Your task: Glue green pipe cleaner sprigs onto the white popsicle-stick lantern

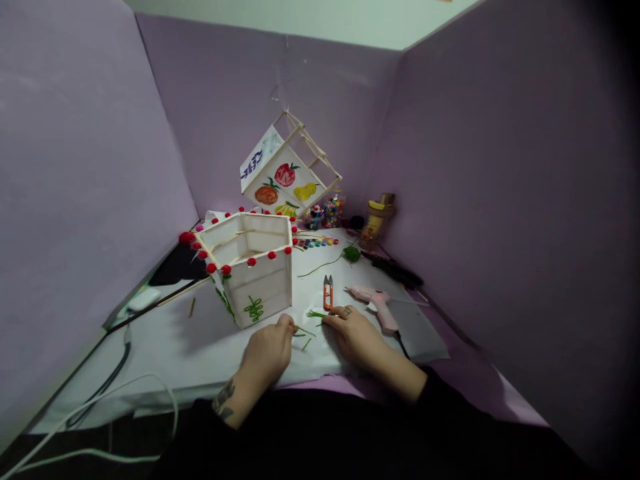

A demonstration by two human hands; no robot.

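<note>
My left hand [270, 350] is closed in a pinch beside the lantern's lower corner. A thin, yellowish-green strand [304, 330] shows at its fingertips; whether it is yarn or a stick I cannot make out. Opposite it, my right hand [354, 333] has its thumb and fingers together on a small bundle of green yarn pieces [315, 314]. One loose green piece [307, 345] lies between the hands. The white paper lantern [270, 287] stands upright at the left, with red pompoms [251, 262] along its top rim and a green leaf sprig [253, 309] on its side.
Orange-handled thread snips [328, 293] and a pink glue gun [377, 307] lie just beyond my right hand. Behind are a green yarn ball [352, 253], a paint palette [320, 243] and a jar of pompoms [334, 212]. A fruit-painted lantern [287, 173] hangs above.
</note>
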